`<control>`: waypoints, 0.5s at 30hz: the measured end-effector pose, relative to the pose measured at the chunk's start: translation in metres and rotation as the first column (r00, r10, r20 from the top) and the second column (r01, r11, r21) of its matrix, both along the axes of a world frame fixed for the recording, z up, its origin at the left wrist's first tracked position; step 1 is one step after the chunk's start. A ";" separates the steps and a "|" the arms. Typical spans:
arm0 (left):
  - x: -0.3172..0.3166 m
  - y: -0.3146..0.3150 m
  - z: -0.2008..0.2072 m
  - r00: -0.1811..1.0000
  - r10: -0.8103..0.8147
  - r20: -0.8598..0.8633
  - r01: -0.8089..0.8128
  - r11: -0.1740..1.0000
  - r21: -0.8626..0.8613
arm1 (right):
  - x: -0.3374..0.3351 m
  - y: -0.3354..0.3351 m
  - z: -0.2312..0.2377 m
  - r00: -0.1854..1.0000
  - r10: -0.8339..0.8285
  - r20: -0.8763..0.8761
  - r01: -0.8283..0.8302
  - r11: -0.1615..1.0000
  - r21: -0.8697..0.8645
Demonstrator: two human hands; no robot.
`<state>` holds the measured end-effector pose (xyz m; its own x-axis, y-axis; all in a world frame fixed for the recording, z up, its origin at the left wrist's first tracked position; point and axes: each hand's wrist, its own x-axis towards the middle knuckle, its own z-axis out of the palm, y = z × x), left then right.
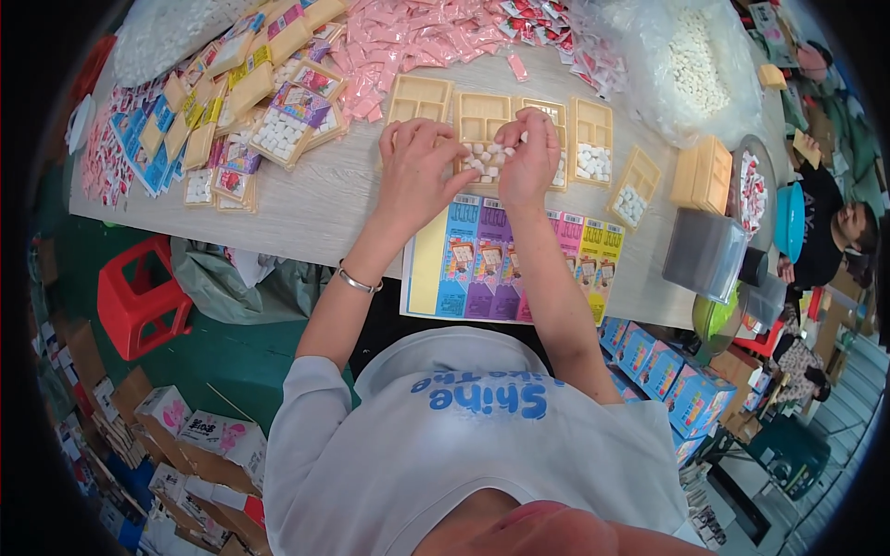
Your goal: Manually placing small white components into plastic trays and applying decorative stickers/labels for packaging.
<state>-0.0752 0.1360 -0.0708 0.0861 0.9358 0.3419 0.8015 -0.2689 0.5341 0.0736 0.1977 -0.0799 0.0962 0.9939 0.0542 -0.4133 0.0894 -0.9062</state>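
Several cream plastic trays with compartments stand in a row on the table. My left hand lies over the lower part of the leftmost tray, fingers apart, its thumb side reaching toward small white pieces in the neighbouring tray. My right hand is closed in a pinch over that tray's right edge. A small white piece shows at its fingertips; anything deeper in the palm is hidden. Partly behind this hand is another tray. To the right, a tray and a tilted smaller one hold white pieces.
Pink sachets are heaped at the back, beside filled packs on the left. A plastic bag of white pieces, stacked trays and a grey bin occupy the right. Printed colour sheets lie under my forearms.
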 end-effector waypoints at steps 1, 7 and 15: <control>0.002 0.000 -0.003 1.000 0.003 -0.002 -0.003 1.000 0.001 | -0.001 0.000 0.003 0.996 0.007 -0.088 -0.012 0.998 -0.056; 0.015 -0.008 -0.008 0.999 0.020 -0.042 -0.019 0.999 0.037 | 0.007 -0.003 -0.009 0.999 0.030 0.029 -0.029 0.999 -0.029; 0.032 -0.026 -0.006 0.969 -0.037 -0.243 -0.001 0.988 -0.152 | 0.002 -0.012 -0.007 0.992 0.087 0.091 -0.086 0.996 -0.015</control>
<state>-0.0430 0.1101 -0.0763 0.1668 0.9722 0.1645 0.9083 -0.2164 0.3579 0.0756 0.1853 -0.0872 0.0050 0.9988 0.0478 -0.3346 0.0467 -0.9412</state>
